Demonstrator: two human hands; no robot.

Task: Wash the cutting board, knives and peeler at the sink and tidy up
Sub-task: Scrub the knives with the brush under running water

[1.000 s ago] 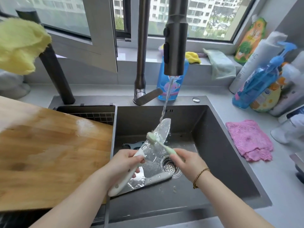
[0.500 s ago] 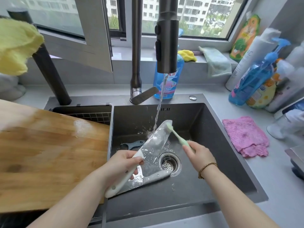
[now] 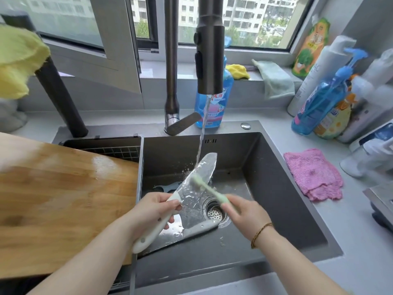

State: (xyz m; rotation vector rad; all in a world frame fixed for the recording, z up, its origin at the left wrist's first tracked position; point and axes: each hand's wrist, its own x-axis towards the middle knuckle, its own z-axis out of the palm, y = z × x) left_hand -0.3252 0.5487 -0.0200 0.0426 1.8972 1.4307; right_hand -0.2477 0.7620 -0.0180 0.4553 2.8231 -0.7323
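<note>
We hold the knife (image 3: 188, 198) in the air just over the drain (image 3: 214, 212), its blade slanting up and away from the drain into the water (image 3: 202, 135) falling from the faucet (image 3: 209, 60). Our left hand (image 3: 153, 211) is wrapped round the pale handle, left of the drain. Our right hand (image 3: 244, 216), right of the drain, pinches the stem of a green brush (image 3: 204, 187) whose head lies on the middle of the blade.

Half a second ago the brush head was out at the blade's tip; half a second before that it was low, near the handle. So we are scrubbing up and down the wet face while the knife barely moves, and the stream strikes much the same part of the blade throughout. We judge this knife to be mid-wash: one face is getting full strokes, and the other face will likely want a turn of the left wrist.

A second knife (image 3: 200, 227) lies flat on the sink floor, its grey handle just in front of the drain and its blade running left from it. The peeler (image 3: 170, 186), a blue shape partly hidden by the blade, lies left of and behind the drain. Both seem still to be done.

The board (image 3: 63, 199) rests far left of the drain, across the sink's (image 3: 276, 199) left part, its surface shining wet. A pink cloth (image 3: 312, 173) lies on the counter to the drain's right.
</note>
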